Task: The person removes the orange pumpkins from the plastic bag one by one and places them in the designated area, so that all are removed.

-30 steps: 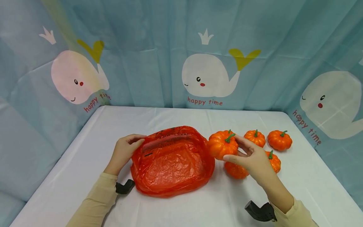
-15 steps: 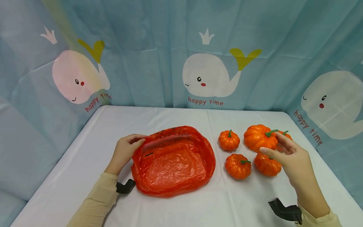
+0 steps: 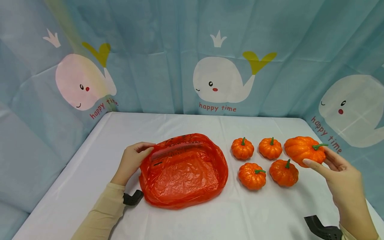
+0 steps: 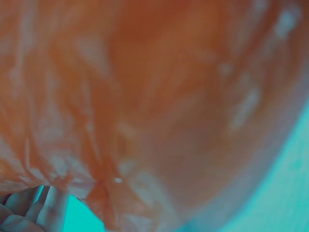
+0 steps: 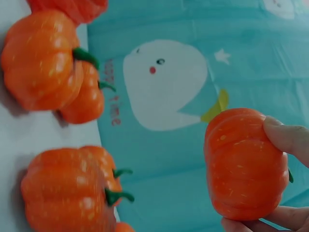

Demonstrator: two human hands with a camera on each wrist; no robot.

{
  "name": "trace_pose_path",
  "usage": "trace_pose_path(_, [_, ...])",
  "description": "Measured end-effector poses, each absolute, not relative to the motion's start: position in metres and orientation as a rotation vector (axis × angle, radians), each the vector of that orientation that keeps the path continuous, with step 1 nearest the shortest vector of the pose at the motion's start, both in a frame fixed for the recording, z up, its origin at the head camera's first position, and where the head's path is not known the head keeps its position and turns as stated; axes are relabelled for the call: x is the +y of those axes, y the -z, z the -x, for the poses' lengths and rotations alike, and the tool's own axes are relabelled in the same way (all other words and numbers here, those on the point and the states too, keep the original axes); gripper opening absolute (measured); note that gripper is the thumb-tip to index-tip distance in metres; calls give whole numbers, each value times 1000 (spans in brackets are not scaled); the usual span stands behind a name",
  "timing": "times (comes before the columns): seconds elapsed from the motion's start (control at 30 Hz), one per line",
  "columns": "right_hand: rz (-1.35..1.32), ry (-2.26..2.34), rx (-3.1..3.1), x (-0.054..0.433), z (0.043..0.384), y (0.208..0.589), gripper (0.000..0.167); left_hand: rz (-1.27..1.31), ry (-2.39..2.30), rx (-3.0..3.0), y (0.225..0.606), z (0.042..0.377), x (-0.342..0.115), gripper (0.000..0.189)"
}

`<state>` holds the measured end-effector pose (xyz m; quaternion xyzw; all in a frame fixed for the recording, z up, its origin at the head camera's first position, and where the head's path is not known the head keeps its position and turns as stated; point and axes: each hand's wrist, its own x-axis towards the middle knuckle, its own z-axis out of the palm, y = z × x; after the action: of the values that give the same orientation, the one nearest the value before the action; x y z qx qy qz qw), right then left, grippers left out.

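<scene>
A red plastic bag (image 3: pixel 183 180) lies spread with its mouth gaping up. My left hand (image 3: pixel 130 161) pinches the bag's left rim between thumb and fingers; in the left wrist view the blurred bag (image 4: pixel 145 96) fills most of the frame. My right hand (image 3: pixel 345 176) grips an orange pumpkin (image 3: pixel 303 150) with a green stem, raised above the table's right side. The right wrist view shows this pumpkin (image 5: pixel 246 164) between thumb and fingers. Left of it, several similar pumpkins stand in two rows, among them a back one (image 3: pixel 242 148) and a front one (image 3: pixel 252 176).
A white cloth covers the table (image 3: pixel 192 223). Blue curtains (image 3: pixel 168 66) printed with whales hang behind and at both sides. Black curved wrist mounts (image 3: pixel 133 198) sit on both forearms. At the bottom of the right wrist view shows a sliver of another pumpkin (image 5: pixel 124 227).
My right hand has carried the pumpkin rightward, from beside the bag to beyond the other pumpkins. The left hand and the bag have stayed in place.
</scene>
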<state>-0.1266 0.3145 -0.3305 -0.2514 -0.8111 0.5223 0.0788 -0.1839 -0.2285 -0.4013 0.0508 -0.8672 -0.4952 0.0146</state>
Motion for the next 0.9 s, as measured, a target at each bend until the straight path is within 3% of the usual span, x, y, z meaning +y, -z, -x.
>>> trace_pose_path(0.9, [1068,-1462,-2485,368,144,366,92,-150,1541,-2690,401,186,-227,35])
